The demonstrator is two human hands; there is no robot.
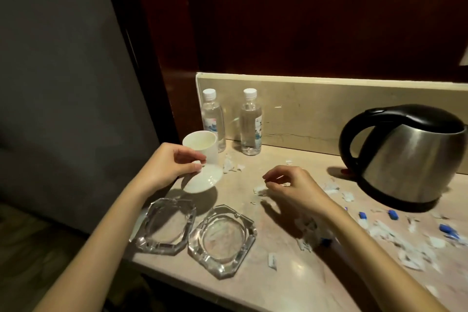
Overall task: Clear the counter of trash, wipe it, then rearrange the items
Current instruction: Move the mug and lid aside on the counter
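Marble counter [253,294] with blurred scraps [410,248]; left hand [167,167] pinching saucer [202,181], right hand [291,185] loosely curled.

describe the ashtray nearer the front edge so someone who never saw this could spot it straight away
Start at the steel kettle on the right of the counter, then look to the front left corner, where two clear glass ashtrays sit side by side. The one meant is the right of the pair, nearer the front edge, and has a round hollow, while its neighbour has an angular one.

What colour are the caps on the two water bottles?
White caps, seen in the head view.
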